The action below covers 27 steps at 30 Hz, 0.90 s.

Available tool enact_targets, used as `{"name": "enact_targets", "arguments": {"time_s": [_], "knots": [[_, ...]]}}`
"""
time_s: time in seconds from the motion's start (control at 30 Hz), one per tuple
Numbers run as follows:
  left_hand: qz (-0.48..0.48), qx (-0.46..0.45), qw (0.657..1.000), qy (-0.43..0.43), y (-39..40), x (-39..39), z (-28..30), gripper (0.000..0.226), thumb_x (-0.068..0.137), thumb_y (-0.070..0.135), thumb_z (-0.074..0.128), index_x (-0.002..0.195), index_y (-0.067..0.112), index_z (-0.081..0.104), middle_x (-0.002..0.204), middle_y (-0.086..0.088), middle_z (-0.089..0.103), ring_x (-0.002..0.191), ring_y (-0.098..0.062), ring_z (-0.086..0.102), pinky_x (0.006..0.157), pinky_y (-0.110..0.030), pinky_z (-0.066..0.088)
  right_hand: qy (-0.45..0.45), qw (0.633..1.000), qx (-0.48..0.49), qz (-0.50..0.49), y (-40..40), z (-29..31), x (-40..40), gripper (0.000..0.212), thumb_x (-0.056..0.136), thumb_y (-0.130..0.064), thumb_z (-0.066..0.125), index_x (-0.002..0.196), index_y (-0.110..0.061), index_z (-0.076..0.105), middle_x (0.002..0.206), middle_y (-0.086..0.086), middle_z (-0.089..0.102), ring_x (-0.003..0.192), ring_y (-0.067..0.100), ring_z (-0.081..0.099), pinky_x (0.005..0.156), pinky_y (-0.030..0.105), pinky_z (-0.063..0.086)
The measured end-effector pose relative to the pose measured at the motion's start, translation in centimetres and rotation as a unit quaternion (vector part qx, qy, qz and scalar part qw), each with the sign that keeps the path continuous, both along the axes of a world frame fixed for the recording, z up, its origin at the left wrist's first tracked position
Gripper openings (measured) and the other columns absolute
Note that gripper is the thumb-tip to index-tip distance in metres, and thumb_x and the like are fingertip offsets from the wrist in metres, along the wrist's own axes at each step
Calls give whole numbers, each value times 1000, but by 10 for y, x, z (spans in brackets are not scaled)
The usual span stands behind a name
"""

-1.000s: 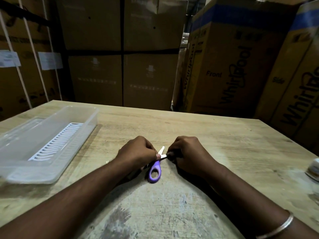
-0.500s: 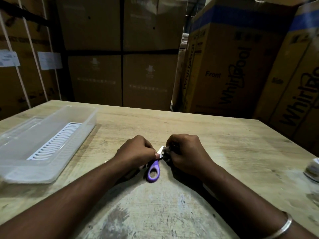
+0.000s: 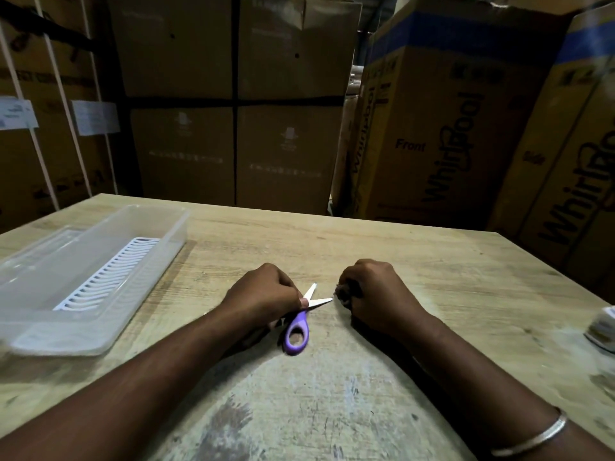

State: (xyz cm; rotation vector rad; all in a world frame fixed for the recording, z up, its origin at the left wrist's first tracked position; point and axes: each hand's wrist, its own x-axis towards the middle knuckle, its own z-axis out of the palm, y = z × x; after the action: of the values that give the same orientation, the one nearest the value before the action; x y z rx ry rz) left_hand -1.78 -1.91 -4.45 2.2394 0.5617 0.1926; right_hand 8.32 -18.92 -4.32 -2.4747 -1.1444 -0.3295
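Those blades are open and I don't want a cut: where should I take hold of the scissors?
Take the scissors by the purple handle loop, coming from the near edge of the table. It lies free, nearer than the left hand, while the open blades point away, toward the right hand.

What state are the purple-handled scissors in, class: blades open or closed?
Open. The scissors show two white blades spread in a V, tips clearly apart, just past the left hand gripping them.

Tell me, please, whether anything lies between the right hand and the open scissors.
Nothing visible does: only bare table separates the right hand from the blade tips of the scissors, which the left hand grips.
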Motion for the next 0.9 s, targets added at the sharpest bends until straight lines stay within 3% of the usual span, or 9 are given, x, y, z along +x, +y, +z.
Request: {"name": "enact_targets", "arguments": {"time_s": [0.1,0.2,0.33,0.47,0.67,0.9], "knots": [[-4,2,1000,0,-1,-1,1,8,73,32,76,72,25,81,71,6,75,82,-15,69,83,-41,57,4,995,98,20,0,5,-7,20,75,-6,73,93,-13,75,90,1,65,79,15,61,68,29,57],[-11,6,1000,-15,-1,-1,1,7,67,29,76,68,24,81,66,6,75,77,-15,71,79,-43,59,-9,992,59,115,8,7,-19,19,76,-10,74,94,-15,76,92,0,65,80,13,62,68,26,55],[-20,74,997,-33,-3,-2,8,15,59,36,75,69,27,80,64,8,73,71,-13,70,70,-37,60,-30,989,69,130,16,16,-8,26,75,-8,79,101,-13,74,96,2,68,85,15,66,71,22,55],[-15,129,991,-37,-6,-2,12,14,63,34,74,58,22,68,53,6,61,61,-15,62,51,-26,39,-18,983,-12,184,24,19,-5,28,76,-5,77,101,-17,75,101,-1,65,89,11,63,74,11,48],[-44,79,996,-7,-4,-4,13,13,70,34,79,72,21,76,66,4,71,71,-15,68,59,-31,48,-7,980,-72,185,29,14,-1,20,84,-16,70,103,-23,72,103,-6,58,93,12,57,79,33,53],[-47,47,998,-3,-3,-4,13,9,74,30,78,74,21,80,70,4,75,75,-14,71,70,-36,57,-37,990,-83,112,20,10,3,21,89,-27,66,110,-29,69,110,-6,55,102,14,52,81,38,52]]}}
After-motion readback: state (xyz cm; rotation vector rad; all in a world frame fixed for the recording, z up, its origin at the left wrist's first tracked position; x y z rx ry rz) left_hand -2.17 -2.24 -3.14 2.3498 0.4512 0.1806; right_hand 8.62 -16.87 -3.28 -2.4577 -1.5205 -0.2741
